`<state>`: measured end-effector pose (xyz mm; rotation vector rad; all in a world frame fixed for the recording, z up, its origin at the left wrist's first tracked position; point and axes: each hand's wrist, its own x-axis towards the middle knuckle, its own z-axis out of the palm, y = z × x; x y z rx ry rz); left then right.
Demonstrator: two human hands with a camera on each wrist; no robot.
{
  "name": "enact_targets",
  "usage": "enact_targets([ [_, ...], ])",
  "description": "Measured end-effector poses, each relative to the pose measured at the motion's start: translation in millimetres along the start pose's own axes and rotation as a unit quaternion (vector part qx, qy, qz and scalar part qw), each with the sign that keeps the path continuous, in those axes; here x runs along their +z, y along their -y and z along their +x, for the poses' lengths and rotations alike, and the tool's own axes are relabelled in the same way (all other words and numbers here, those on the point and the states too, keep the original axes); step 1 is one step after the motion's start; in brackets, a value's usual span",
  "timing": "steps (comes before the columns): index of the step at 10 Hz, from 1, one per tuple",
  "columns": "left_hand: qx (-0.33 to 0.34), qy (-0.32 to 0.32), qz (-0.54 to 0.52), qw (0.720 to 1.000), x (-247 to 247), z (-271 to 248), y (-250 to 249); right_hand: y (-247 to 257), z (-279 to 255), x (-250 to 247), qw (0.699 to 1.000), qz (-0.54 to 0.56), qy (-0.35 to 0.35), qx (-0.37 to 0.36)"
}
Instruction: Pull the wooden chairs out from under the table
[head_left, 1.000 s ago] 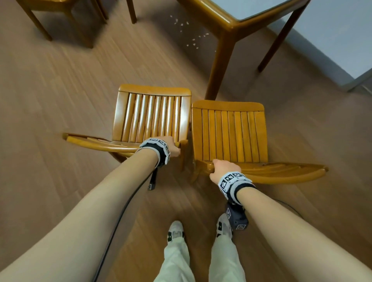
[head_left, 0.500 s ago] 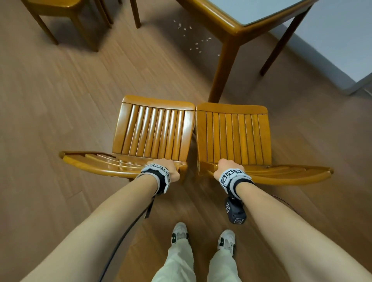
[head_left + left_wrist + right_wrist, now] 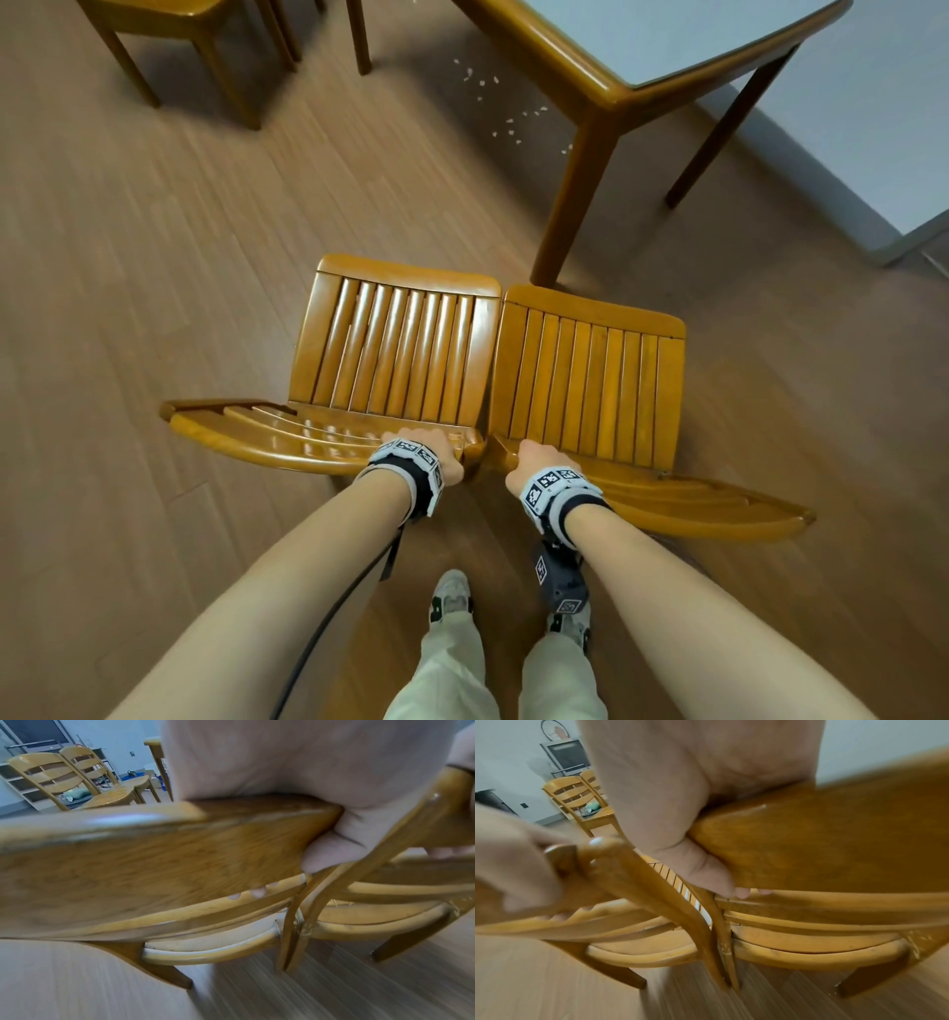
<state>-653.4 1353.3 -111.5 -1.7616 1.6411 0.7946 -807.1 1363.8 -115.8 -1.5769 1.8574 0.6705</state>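
Two wooden chairs with slatted seats stand side by side on the floor, clear of the table (image 3: 606, 77). My left hand (image 3: 436, 452) grips the right end of the top rail of the left chair (image 3: 395, 349). My right hand (image 3: 534, 462) grips the left end of the top rail of the right chair (image 3: 590, 380). In the left wrist view my thumb (image 3: 331, 850) lies on the near face of the rail (image 3: 154, 854) and fingertips show below it. The right wrist view has my thumb (image 3: 700, 870) on the right chair's rail (image 3: 834, 845), fingers curled behind.
The wood-framed table with a pale top stands at the upper right, one leg (image 3: 575, 200) just beyond the right chair. Another chair (image 3: 179, 31) stands at the upper left. White crumbs (image 3: 493, 108) lie on the wooden floor. My feet (image 3: 452, 596) are right behind the chairs.
Both chairs have slid back toward me and away from the table leg, and their seats have come together. Both hands kept their grip on the rails.
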Motion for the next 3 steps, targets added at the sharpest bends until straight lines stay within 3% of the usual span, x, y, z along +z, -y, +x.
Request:
enact_targets([
  [3,0.057,0.008,-0.015,0.998,15,-18,19,-3,-15,-22,0.998,0.013,0.038,-0.050],
])
